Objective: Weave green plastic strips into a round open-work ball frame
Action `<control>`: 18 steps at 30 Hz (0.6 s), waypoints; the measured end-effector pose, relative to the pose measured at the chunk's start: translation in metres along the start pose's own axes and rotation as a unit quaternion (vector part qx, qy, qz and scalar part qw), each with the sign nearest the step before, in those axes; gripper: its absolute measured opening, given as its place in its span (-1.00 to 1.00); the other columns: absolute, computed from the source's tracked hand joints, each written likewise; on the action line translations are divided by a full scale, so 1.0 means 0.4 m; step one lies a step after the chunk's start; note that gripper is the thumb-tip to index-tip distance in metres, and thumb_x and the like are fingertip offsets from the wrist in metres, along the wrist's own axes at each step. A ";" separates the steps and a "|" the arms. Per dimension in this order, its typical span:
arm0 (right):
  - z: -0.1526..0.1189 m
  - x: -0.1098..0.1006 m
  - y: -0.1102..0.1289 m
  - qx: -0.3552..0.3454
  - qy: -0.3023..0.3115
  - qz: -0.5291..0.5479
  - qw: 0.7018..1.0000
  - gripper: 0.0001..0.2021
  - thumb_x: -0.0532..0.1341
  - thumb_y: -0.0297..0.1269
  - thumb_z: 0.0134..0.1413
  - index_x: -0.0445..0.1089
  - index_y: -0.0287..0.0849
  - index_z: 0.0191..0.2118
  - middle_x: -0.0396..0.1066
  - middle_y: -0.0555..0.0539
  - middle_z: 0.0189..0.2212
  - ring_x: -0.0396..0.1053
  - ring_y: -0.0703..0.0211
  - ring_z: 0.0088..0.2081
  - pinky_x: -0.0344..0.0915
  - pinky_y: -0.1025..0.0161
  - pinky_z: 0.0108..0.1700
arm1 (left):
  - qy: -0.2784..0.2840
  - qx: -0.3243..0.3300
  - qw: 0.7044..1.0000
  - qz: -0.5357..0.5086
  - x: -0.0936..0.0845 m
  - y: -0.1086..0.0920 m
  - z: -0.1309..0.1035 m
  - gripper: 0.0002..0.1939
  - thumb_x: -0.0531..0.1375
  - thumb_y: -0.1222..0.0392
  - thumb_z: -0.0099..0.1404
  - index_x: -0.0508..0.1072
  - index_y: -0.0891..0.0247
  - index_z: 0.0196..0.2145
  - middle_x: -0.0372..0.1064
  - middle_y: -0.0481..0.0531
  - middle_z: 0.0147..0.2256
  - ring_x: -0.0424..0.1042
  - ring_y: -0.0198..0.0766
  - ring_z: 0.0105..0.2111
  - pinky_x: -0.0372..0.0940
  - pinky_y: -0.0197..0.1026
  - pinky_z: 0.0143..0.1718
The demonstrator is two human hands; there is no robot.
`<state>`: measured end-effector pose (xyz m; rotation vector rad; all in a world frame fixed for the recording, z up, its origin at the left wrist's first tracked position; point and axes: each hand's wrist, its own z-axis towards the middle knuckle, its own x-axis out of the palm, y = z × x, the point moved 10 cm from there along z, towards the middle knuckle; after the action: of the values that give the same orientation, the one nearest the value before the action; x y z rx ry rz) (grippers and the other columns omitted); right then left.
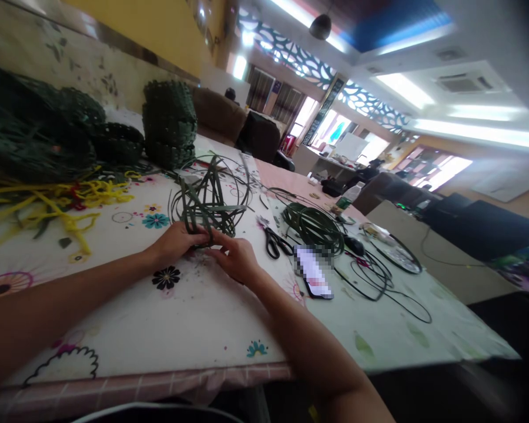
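Observation:
A loose, half-woven basket of flat green strips point(216, 202) stands on the floral tablecloth, its long strips looping upward and outward. At its near edge, my left hand point(178, 239) is closed with thumb and fingers pinching the strips. My right hand point(238, 257) meets it from the other side, its fingers bent and closed on the same woven edge. Fingertips of both hands nearly touch there. The exact strip under each fingertip is partly hidden.
Black-handled scissors point(275, 241), a phone point(315, 273) and coiled green strips point(312, 226) lie to the right. Finished green baskets point(170, 126) stand at the back left, behind yellow strips point(77, 217). A plastic bottle point(350, 197) stands farther back.

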<state>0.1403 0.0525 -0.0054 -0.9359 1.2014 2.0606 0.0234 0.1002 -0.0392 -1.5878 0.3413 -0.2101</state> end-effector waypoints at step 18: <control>-0.031 -0.044 0.056 -0.002 -0.082 -0.259 0.962 -0.81 0.12 -0.40 0.30 0.47 -0.08 -0.14 0.53 -0.02 -0.39 0.35 0.17 -0.31 0.08 0.29 -0.37 | -0.041 0.125 0.989 0.067 -0.026 -0.079 -0.020 -0.66 0.26 -0.06 0.18 0.54 0.32 -0.45 0.40 -0.02 -0.49 0.26 -0.43 -0.66 0.24 -0.34 -0.65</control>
<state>0.1373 0.0296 0.0150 -0.9400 0.7630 1.6786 0.0137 0.0971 -0.0066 -1.3171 0.3418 -0.0799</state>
